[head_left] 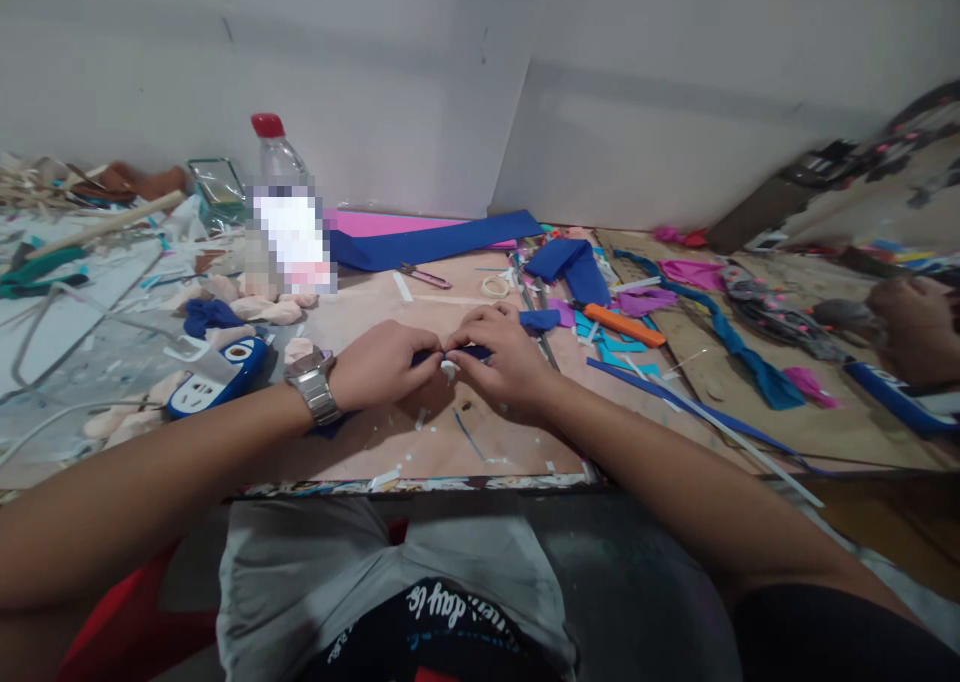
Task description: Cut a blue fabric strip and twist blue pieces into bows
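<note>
Grey wall (375,92) backs littered tabletop (469,287); fingers (429,343) pinch blue piece (475,352).

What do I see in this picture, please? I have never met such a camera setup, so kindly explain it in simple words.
There is no machine here, only a person with two bare hands. The single picture comes from a camera worn on the head, looking forward and down, so the arms reach away from you. The left hand, with a watch at the wrist, and the right hand meet over the table. Their fingers pinch a narrow dark blue piece; its exact shape is partly hidden. Around them lie a wide blue strip, an orange cutter, a blue and white socket block and a bottle with a red cap. At the far right, another person's hand shows.
</note>
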